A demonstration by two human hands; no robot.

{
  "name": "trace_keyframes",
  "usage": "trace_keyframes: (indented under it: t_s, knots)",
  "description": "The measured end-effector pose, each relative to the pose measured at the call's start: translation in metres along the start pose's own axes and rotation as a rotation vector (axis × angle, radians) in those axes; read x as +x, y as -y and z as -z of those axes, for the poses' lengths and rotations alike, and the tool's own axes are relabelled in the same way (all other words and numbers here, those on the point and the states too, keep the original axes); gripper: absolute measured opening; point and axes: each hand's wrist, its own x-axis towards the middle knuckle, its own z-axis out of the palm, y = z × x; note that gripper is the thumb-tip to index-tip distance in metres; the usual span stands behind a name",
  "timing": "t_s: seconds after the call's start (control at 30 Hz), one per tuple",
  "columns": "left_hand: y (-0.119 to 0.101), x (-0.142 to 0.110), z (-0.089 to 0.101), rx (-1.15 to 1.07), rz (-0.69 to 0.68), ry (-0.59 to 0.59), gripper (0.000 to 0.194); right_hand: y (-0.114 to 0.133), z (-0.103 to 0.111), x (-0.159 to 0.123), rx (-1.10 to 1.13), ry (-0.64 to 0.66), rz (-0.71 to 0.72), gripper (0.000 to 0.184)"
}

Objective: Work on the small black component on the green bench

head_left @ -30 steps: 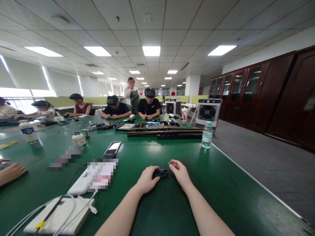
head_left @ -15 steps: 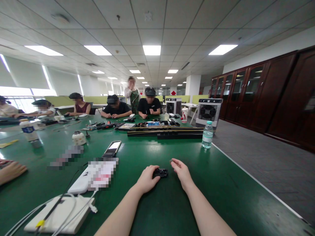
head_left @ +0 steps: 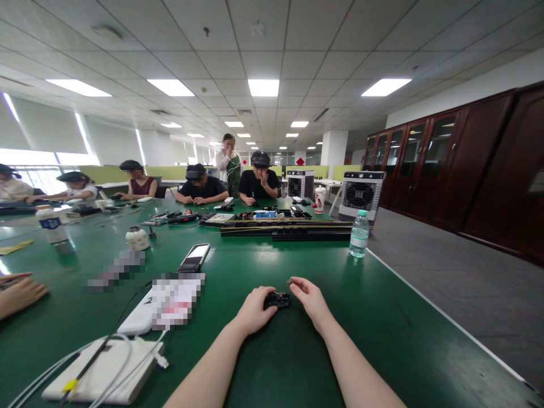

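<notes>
Black part [head_left: 281, 300], small, oblong, uneven on top

Ceiling [head_left: 325, 71]: pale square tiles, fitted with lit panels [head_left: 263, 88]. Left side: windows [head_left: 29, 157] bright beneath lowered blinds [head_left: 113, 136]. Right side: dark reddish wood cabinets [head_left: 480, 158], some glass-fronted, below a plain white wall [head_left: 450, 90]. Floor [head_left: 429, 255]: grey. Rear: white pillar [head_left: 334, 146], yellow-green partitions [head_left: 100, 173]. Foreground: green counter [head_left: 382, 334], pale-edged, surface glossy.
</notes>
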Motion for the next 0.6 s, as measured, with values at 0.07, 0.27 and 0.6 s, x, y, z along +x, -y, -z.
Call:
trace_keyframes:
  t_s: [0.07, 0.27, 0.6]
  knots:
    - [0.001, 0.000, -0.001, -0.005, -0.004, -0.004, 0.043, -0.002, -0.001, 0.000, -0.003, 0.024, 0.024, 0.045]
    - [0.000, 0.000, 0.000, -0.003, -0.008, 0.001, 0.043, -0.004, 0.000, -0.001, -0.149, 0.080, 0.084, 0.035]
    - [0.007, 0.001, -0.005, 0.012, -0.050, -0.020, 0.041, 0.005, -0.002, -0.010, -0.586, 0.173, 0.214, 0.024]
